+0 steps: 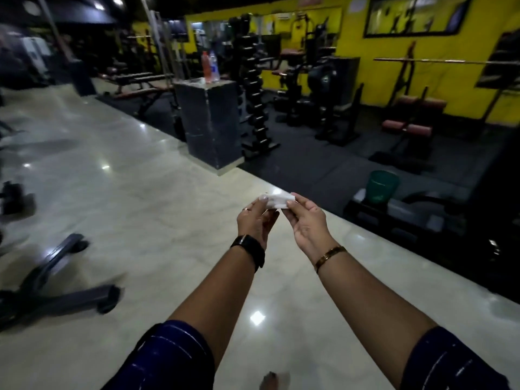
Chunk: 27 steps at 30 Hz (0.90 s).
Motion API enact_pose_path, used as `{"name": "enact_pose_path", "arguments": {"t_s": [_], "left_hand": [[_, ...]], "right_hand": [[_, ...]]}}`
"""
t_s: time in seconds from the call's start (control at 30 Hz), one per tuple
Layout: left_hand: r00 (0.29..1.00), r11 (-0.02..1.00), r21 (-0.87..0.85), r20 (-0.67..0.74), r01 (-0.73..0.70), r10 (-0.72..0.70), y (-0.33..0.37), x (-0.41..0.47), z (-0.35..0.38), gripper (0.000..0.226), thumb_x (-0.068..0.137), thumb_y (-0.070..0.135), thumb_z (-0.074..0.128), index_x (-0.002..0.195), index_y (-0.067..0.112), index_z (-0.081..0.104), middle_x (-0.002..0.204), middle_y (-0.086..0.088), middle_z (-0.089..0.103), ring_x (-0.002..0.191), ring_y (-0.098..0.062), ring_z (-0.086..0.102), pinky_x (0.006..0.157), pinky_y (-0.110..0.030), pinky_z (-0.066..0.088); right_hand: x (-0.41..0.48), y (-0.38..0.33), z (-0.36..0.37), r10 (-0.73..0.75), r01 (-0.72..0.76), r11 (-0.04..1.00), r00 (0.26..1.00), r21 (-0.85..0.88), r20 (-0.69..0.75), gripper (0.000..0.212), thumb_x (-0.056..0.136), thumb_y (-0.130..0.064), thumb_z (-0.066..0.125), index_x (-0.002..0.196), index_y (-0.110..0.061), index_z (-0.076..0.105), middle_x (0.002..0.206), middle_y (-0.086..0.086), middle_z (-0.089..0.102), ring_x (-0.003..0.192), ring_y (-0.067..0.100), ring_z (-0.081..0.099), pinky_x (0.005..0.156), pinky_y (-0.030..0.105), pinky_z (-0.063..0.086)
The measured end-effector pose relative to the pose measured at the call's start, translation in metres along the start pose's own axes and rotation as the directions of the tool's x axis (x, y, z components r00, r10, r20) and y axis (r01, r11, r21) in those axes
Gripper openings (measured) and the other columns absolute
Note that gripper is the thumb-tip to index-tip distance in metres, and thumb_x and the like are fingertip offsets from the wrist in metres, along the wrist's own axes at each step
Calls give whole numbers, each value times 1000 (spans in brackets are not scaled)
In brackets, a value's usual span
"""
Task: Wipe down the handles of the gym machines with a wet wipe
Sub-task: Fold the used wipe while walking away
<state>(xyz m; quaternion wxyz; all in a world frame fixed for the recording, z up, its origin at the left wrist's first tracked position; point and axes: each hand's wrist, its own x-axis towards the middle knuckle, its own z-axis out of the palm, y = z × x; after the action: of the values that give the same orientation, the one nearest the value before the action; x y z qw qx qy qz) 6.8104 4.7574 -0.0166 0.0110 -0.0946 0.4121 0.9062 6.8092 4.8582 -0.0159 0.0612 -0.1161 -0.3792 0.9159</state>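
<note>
Head view: we look down along both bare forearms, stretched out above a pale glossy floor.
Wipe: the wet wipe, small, white and folded, is held up in the air between our two hands, touching nothing else.
Left: our left hand has its fingers curled and pinches the wipe's left end; a black watch sits on the wrist.
Right: our right hand pinches the wipe's right end between thumb and forefinger; a gold bracelet circles the wrist.
Machines: a dumbbell rack and a red-padded bench stand on black matting beyond the floor's right edge (too blurred for us to pick out any handle).
Block: a dark block stands at the floor's far edge, with an orange bottle on top.
Bucket: a green bucket sits past the floor's right edge, well apart from our hands.
</note>
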Motion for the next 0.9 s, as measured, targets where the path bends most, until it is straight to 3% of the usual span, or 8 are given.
{"name": "enact_pose_path", "arguments": {"t_s": [0.13, 0.23, 0.4, 0.53, 0.7, 0.83, 0.9], "left_hand": [[992, 996, 9, 91, 84, -85, -32, 93, 60, 6, 97, 8, 56, 98, 5, 61, 90, -9, 67, 77, -14, 69, 82, -28, 57], [982, 991, 35, 137, 126, -130, -49, 156, 110, 11, 97, 5, 54, 106, 3, 60, 85, -7, 66, 66, -9, 68, 80, -28, 57], [948, 974, 88, 224, 210, -224, -88, 245, 191, 8, 97, 6, 56, 97, 9, 63, 94, -8, 66, 83, -16, 65, 65, -21, 57], [918, 953, 133, 260, 273, -300, -129, 296, 238, 12, 96, 1, 56, 99, 9, 64, 100, -11, 66, 88, -19, 66, 67, -22, 58], [893, 932, 192, 281, 306, -351, -181, 355, 300, 11, 95, 0, 56, 99, 7, 65, 93, -9, 67, 84, -18, 66, 68, -21, 58], [870, 913, 207, 289, 350, -399, -231, 415, 361, 15, 96, 1, 55, 109, 2, 63, 99, -14, 66, 81, -19, 65, 65, -21, 58], [847, 894, 232, 297, 383, -440, -254, 450, 399, 13, 97, 4, 53, 102, 5, 65, 92, -13, 65, 76, -19, 63, 61, -21, 57]], "right_hand": [[93, -38, -18, -82, 85, 996, 990, 24, -113, 17, 90, 12, 54, 92, -3, 61, 89, 11, 64, 81, 18, 64, 66, 20, 58], [157, -72, -29, -131, 138, 990, 975, 26, -182, 16, 90, 11, 54, 92, -3, 60, 91, 12, 64, 83, 19, 64, 66, 20, 58], [245, -129, -54, -254, 266, 964, 927, 6, -274, 21, 90, 14, 51, 87, -5, 60, 85, 8, 63, 78, 16, 63, 61, 18, 56], [304, -163, -88, -286, 312, 950, 893, 19, -347, 21, 90, 15, 51, 88, -4, 59, 92, 12, 62, 84, 20, 62, 63, 19, 57], [376, -203, -134, -309, 343, 939, 855, 7, -417, 20, 89, 15, 52, 86, -4, 58, 91, 14, 62, 81, 21, 62, 63, 21, 57], [451, -248, -174, -304, 350, 937, 838, 19, -452, 22, 90, 15, 49, 84, -5, 57, 86, 13, 61, 76, 20, 61, 62, 21, 56], [494, -277, -192, -298, 343, 939, 835, 15, -462, 21, 91, 14, 49, 86, -5, 58, 87, 13, 62, 78, 20, 62, 65, 22, 55]]}}
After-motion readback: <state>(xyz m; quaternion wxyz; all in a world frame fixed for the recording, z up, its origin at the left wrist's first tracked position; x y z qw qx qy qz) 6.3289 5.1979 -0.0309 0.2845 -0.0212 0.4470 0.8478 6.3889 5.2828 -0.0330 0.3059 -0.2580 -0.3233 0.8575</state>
